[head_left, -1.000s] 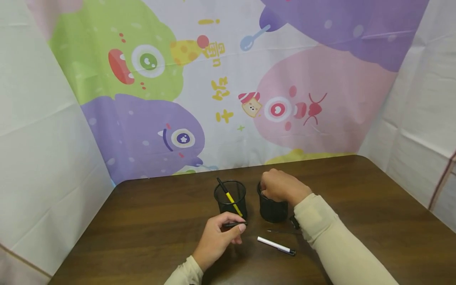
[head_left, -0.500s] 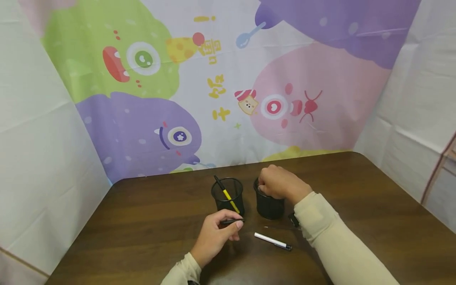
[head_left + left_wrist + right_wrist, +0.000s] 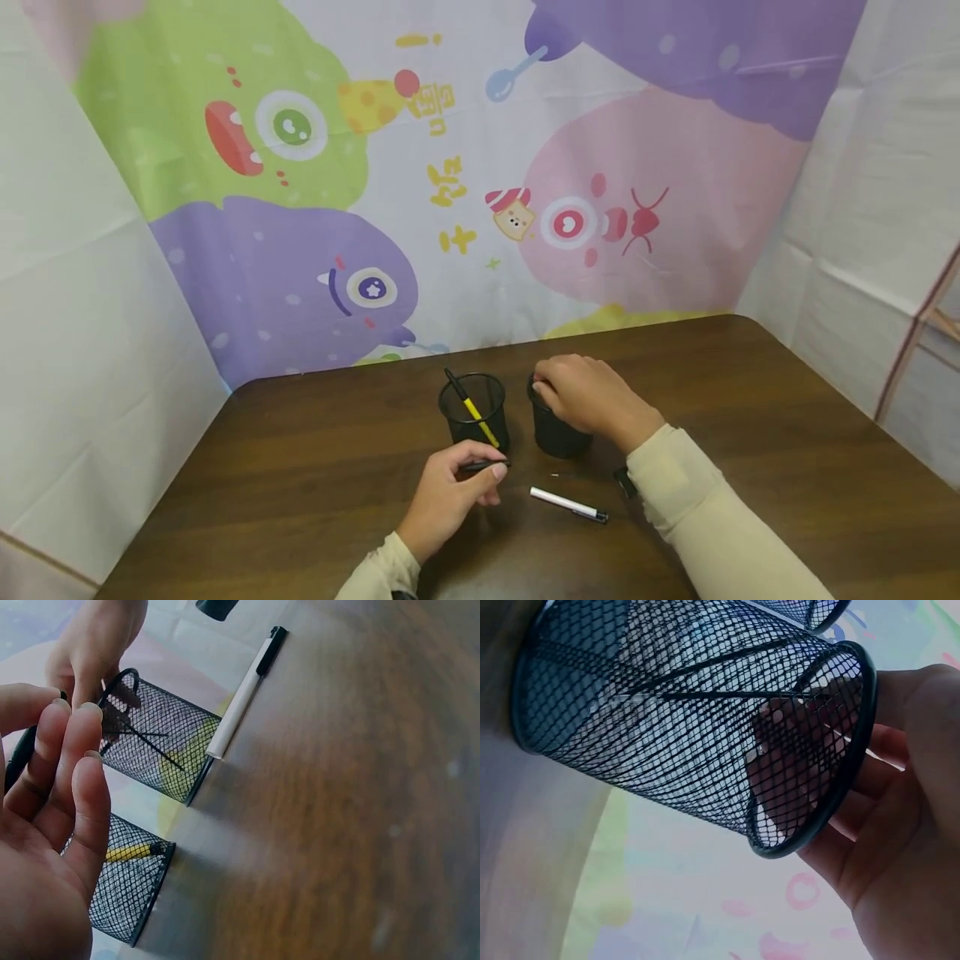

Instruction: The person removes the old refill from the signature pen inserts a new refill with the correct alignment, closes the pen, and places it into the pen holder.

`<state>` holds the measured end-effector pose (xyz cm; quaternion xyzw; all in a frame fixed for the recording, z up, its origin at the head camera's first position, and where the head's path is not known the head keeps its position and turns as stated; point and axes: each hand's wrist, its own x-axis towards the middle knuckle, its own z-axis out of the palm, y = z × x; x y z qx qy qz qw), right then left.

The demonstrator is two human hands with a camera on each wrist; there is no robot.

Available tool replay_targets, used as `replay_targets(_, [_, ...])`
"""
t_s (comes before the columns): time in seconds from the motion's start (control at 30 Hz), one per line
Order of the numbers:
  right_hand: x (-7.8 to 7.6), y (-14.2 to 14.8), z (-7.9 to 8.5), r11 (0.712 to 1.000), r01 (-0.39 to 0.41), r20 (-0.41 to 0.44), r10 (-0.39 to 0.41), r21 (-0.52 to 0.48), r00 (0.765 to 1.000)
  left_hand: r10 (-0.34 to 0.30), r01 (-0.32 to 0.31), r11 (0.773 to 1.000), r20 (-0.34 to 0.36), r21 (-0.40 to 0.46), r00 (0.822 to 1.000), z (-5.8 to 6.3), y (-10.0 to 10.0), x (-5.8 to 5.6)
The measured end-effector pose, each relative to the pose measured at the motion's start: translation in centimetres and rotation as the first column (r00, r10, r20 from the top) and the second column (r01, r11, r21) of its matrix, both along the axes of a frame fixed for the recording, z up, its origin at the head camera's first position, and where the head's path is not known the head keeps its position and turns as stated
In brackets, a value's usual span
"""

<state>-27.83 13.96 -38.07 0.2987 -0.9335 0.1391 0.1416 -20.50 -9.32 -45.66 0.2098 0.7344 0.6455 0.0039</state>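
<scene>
My left hand [image 3: 442,500] pinches a slim black pen [image 3: 480,466] between thumb and fingers, close in front of the left mesh pen holder [image 3: 453,423]. A yellow pen with a black end [image 3: 480,421] leans inside that holder. My right hand [image 3: 592,402] is at the mouth of the right mesh pen holder [image 3: 558,437], fingers bent down inside the rim. Through the mesh in the right wrist view, its fingertips pinch the upper part of a thin black stick, like a pen refill [image 3: 705,695]. A second thin black stick [image 3: 712,661] slants beside it.
A white pen with a black clip end [image 3: 567,504] lies on the brown table [image 3: 300,483] in front of the holders. A small thin piece with a pale tip [image 3: 555,475] lies behind it. A cartoon-printed cloth [image 3: 465,308] hangs along the back edge.
My right hand has risen a little within the right pen holder's mouth. The left hand keeps its hold on the black pen. The whole head view has shifted slightly.
</scene>
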Motion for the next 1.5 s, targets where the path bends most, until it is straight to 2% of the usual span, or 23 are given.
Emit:
replay_targets(0.17, [0.4,0.7,-0.6,1.0,-0.013,-0.101,0.013,-0.005,0.995,-0.003,0.003,1.0,0.011,0.004,1.0,-0.1,0.2,-0.3])
replay_targets(0.3, [0.5,0.8,-0.8,0.999,-0.047,-0.206,0.045,-0.006,0.978,0.007,-0.007,1.0,0.012,0.005,1.0,0.0,0.1,-0.4])
replay_targets(0.4, [0.4,0.8,-1.0,0.998,-0.064,-0.25,0.058,-0.017,0.967,0.019,-0.019,1.0,0.01,-0.004,1.0,0.0,0.0,-0.3])
replay_targets(0.73, [0.5,0.7,-1.4,0.997,-0.064,-0.263,0.05,-0.046,0.964,0.014,-0.014,1.0,0.011,-0.002,1.0,-0.1,-0.4,0.2])
replay_targets(1.0, [0.9,0.6,-0.6,0.992,-0.097,-0.343,0.065,-0.077,0.937,-0.007,0.007,1.0,0.025,0.019,1.0,0.0,-0.4,0.3])
replay_targets(1.2, [1.2,1.2,-0.1,0.991,-0.1,-0.374,0.062,-0.084,0.926,-0.031,0.031,0.999,0.0,0.015,1.0,0.1,-0.2,-0.2])
replay_targets(1.33, [1.2,1.2,-0.2,0.99,-0.105,-0.372,0.064,-0.091,0.926,-0.031,0.031,1.0,0.01,-0.002,0.999,-0.1,-0.3,0.2])
replay_targets(1.5, [1.2,1.4,0.2,0.986,-0.116,-0.371,0.065,-0.116,0.926,-0.045,0.045,0.999,0.001,0.003,0.999,0.1,-0.1,0.0])
